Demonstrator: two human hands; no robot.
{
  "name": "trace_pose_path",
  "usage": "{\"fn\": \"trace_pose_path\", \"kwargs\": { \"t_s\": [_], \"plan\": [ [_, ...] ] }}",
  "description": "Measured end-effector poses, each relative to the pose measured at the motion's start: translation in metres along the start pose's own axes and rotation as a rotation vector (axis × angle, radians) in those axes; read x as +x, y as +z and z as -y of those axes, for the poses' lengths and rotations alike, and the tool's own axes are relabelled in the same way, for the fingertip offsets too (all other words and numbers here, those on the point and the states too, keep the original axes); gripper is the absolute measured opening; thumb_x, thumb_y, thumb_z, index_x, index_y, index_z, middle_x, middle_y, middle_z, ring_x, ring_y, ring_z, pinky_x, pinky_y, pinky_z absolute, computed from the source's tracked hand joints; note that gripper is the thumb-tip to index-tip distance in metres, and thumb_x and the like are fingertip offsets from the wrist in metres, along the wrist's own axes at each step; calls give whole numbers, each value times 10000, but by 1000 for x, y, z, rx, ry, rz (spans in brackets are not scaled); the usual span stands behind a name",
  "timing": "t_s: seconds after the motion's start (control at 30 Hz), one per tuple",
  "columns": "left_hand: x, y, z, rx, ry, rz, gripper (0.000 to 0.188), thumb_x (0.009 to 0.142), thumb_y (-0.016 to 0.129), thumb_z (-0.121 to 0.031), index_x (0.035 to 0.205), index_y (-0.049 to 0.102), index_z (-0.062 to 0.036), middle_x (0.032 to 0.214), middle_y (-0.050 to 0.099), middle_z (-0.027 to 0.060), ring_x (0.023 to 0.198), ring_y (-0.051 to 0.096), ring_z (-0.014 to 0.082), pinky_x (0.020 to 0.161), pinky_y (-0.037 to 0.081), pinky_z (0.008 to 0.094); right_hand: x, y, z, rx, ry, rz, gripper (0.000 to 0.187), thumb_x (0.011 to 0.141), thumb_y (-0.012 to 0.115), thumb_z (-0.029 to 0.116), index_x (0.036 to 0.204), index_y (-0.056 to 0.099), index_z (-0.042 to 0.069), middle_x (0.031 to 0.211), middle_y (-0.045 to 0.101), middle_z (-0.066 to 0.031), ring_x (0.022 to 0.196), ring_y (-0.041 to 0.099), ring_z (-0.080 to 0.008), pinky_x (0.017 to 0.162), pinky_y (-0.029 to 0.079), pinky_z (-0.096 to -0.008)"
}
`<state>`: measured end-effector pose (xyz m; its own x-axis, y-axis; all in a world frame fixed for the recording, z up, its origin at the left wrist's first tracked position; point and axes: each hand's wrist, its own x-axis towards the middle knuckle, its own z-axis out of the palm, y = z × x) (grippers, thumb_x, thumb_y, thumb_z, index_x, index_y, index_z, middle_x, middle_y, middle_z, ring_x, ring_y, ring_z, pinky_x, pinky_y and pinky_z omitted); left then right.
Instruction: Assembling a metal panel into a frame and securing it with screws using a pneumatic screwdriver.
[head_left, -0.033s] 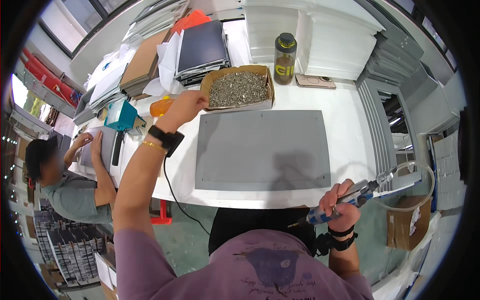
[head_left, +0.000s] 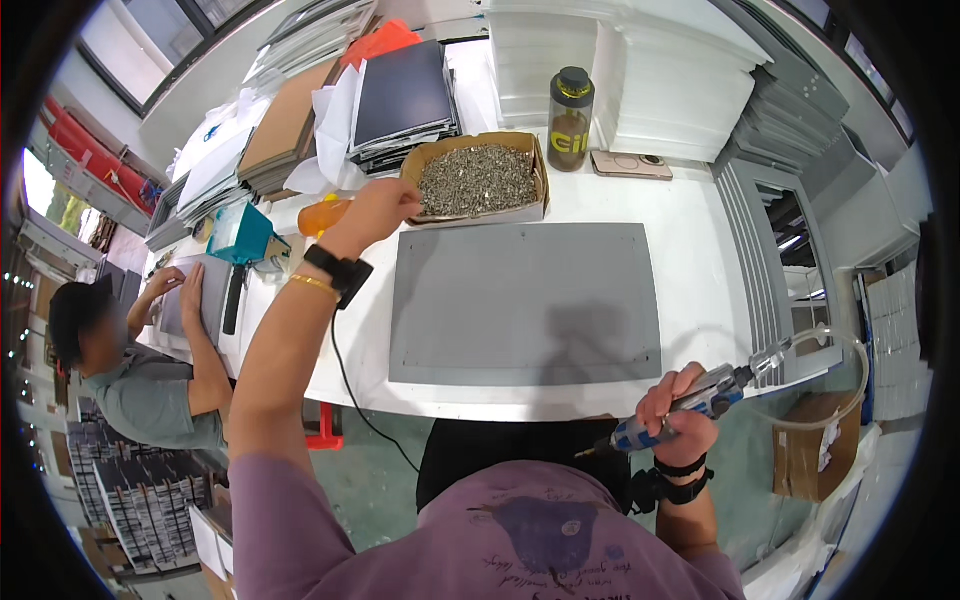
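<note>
We are resting our left hand (head_left: pixel 385 208) at the left rim of the cardboard box (head_left: pixel 490 216), which is sitting in the upper middle of the frame and holding a heap of small metal pieces (head_left: pixel 478 178). Its fingertips are bunching close together there, but we cannot tell whether they are pinching a piece. The box is lying up and to the right of this hand, its longer side running roughly left to right, and the left hand is clearly the nearer one. Our right hand (head_left: pixel 678 425), in the lower right of the frame, is staying well apart from the box; it is grasping a blue and silver driver (head_left: pixel 712 395) by its barrel.

The grey panel (head_left: pixel 525 305) is lying flat on the white worktop (head_left: pixel 700 230) in the centre of the frame, just below the box, its long axis running left to right. Our left hand is sitting near its upper left corner and our right hand near its lower right corner, so the panel is stretching diagonally between them.

The driver is pointing left and slightly downward in the frame, its tip lying below the worktop's front edge in the picture, while its tail is slanting up and right towards a clear hose (head_left: pixel 866 370).
</note>
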<state>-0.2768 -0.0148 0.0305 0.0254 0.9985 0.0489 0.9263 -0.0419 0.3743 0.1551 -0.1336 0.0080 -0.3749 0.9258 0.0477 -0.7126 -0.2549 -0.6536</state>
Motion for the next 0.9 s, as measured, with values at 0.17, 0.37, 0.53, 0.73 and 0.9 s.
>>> {"fn": "trace_pose_path", "kwargs": {
  "t_s": [0.17,0.37,0.53,0.73,0.9],
  "plan": [
    [51,39,17,24,168,112,306,696,709,-153,969,626,-41,911,632,141,873,592,308,766,464,362,10,1,-7,-148,19,-86,299,602,590,64,848,420,68,672,510,-80,485,506,-197,566,456,-359],
    [68,52,19,95,295,228,289,703,703,-133,960,609,-41,922,616,138,891,571,310,769,447,367,23,-8,-6,-127,41,-116,308,635,655,22,858,445,58,710,559,-107,529,549,-197,612,482,-364],
    [72,59,29,-26,221,230,143,762,650,-107,873,596,-34,856,612,138,827,573,312,720,450,377,35,-7,-7,-152,38,-135,297,618,627,4,850,448,56,706,556,-106,523,542,-192,620,488,-361],
    [73,57,33,-870,-206,195,127,870,553,-106,881,562,21,802,582,72,737,560,145,647,467,262,44,-2,-4,-190,37,-131,289,602,595,-2,845,448,52,695,547,-107,515,532,-194,620,489,-361],
    [71,48,28,-1766,-491,218,114,907,483,-78,919,502,34,824,503,59,730,500,113,625,449,195,51,1,-1,-202,39,-129,281,590,577,7,835,448,53,689,541,-108,509,521,-196,616,489,-362]
  ]
}}
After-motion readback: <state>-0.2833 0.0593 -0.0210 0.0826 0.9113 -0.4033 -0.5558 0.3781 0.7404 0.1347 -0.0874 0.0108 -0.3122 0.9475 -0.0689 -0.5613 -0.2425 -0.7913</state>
